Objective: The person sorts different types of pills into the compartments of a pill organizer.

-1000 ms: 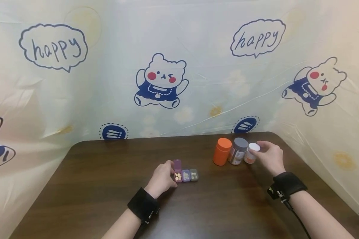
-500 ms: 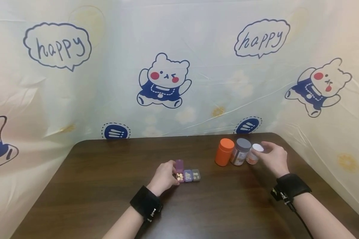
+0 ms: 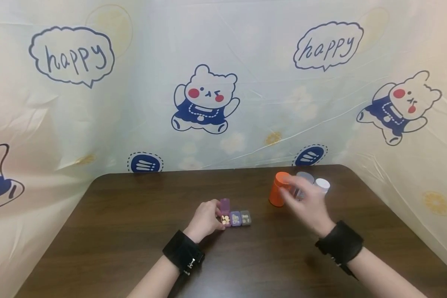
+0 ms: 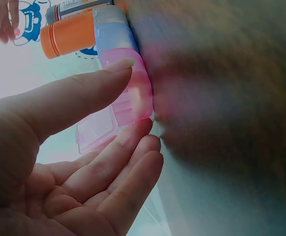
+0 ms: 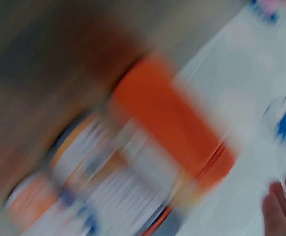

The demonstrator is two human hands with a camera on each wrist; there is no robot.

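Note:
My left hand holds a small pill organizer at its pink end, thumb on one side and fingers on the other. Its pink lid stands raised, with several pale tablets in that compartment; the blue and greenish-grey compartments beside it look lidded. In the left wrist view, the thumb lies against the pink wall. My right hand, blurred and holding nothing, hovers in front of the bottles with thumb and fingers apart. Nearest its fingertips is the orange bottle.
Behind my right hand stand a grey-lidded bottle, partly hidden, and a small white-capped bottle. All three bottles form a row at the back right of the brown table. A printed curtain hangs behind the table.
My right hand has let go of the white-capped bottle and moved left towards the orange one. The white-capped bottle stays at the row's right end. My left hand keeps its hold on the pill organizer.

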